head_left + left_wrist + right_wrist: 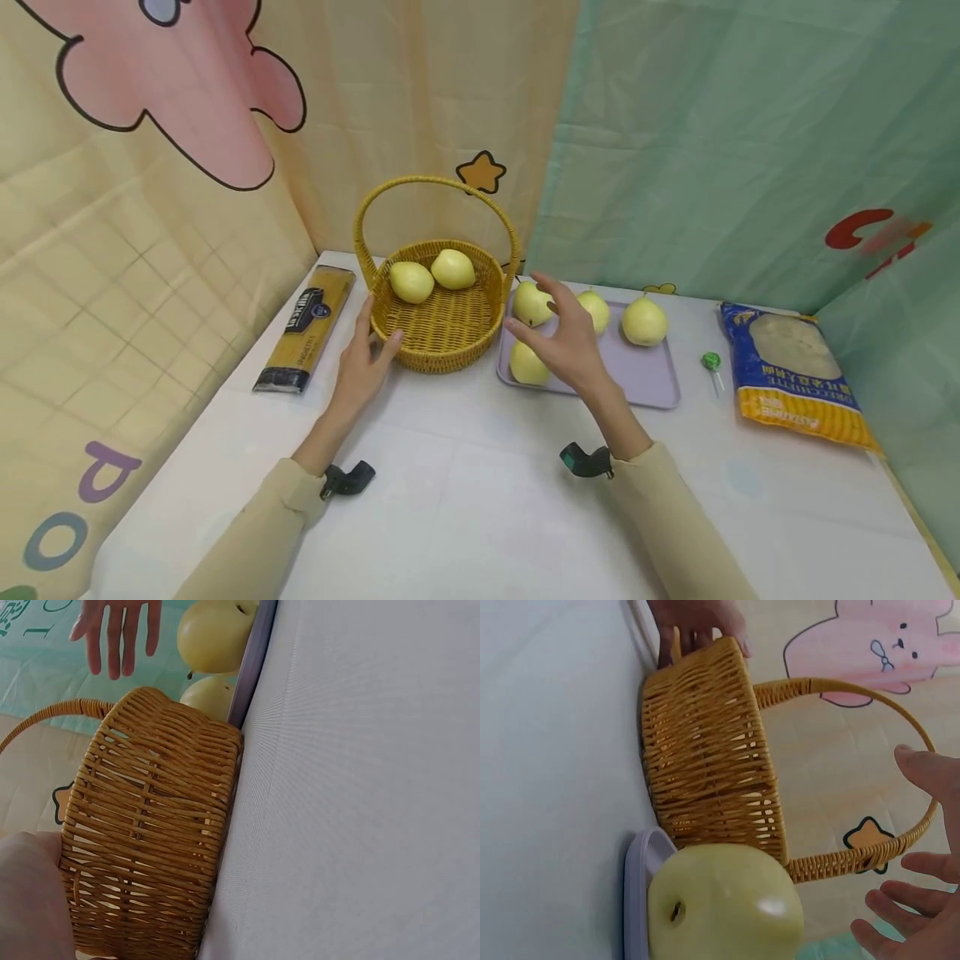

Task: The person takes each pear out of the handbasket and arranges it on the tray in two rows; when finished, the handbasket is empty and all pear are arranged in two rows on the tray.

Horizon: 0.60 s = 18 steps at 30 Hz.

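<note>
A woven wicker basket [438,358] with a tall arched handle stands on the table, two pale yellow pears [412,282] inside it at the back. My left hand [358,371] holds its left side, thumb at the rim and fingers along the outer wall. My right hand [566,342] is held over the left part of a lilac tray [637,392], thumb and fingers spread apart with nothing between them. On that tray are several pears [643,322]; the hand partly covers the near-left pear [527,364]. The right wrist view shows a pear [724,904] close to the basket wall.
Left of the basket lies a flat pack of spaghetti [306,329]. Right of the tray are a green lollipop [711,361] and a blue and yellow bag of pasta [795,367]. Printed curtains [450,100] close off the back and sides of the white table [465,500].
</note>
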Each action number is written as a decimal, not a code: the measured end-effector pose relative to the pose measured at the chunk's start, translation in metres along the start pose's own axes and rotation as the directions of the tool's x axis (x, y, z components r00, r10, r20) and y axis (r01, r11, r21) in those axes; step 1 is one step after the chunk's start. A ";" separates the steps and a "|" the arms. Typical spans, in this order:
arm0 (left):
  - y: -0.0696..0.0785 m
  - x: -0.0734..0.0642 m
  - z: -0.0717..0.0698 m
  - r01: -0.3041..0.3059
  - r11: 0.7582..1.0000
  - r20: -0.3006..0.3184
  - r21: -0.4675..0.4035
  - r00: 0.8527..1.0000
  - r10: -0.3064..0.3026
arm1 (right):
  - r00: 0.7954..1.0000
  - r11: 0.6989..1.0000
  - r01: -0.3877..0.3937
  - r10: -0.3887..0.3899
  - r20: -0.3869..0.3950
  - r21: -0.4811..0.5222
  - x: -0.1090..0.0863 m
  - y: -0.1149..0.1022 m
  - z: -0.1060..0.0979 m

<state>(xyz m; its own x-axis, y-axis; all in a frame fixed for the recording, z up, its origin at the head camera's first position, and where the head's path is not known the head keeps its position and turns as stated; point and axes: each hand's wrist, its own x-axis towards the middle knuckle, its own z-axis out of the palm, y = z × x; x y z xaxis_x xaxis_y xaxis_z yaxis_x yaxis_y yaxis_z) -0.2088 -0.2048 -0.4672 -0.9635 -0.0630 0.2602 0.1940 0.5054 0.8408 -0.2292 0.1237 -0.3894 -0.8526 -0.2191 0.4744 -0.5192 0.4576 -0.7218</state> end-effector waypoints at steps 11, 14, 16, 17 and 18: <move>0.000 0.001 0.000 0.002 1.000 0.008 -0.008 1.000 -0.002 | 0.998 1.000 0.012 -0.011 0.064 -0.013 0.017 -0.028 0.038; 0.000 0.001 0.000 0.007 1.000 0.011 -0.010 1.000 -0.007 | 0.997 1.000 0.017 -0.017 0.072 0.004 0.023 -0.034 0.050; -0.001 0.001 0.000 0.010 1.000 0.013 -0.006 1.000 -0.010 | 0.997 1.000 0.024 -0.024 0.073 0.001 0.027 -0.037 0.058; -0.001 0.001 0.000 0.011 1.000 0.013 -0.005 1.000 -0.011 | 0.997 1.000 0.023 -0.023 0.071 0.000 0.029 -0.039 0.061; -0.001 0.001 0.000 0.012 1.000 0.013 -0.003 1.000 -0.012 | 0.997 1.000 0.021 -0.021 0.070 -0.002 0.031 -0.040 0.064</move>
<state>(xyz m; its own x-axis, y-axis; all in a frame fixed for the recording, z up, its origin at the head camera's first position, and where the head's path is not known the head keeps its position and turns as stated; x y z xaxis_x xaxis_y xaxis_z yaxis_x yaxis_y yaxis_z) -0.2104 -0.2051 -0.4676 -0.9681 -0.0585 0.2438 0.1826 0.5020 0.8454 -0.2385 0.0435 -0.3785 -0.8437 -0.2882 0.4528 -0.5367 0.4547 -0.7108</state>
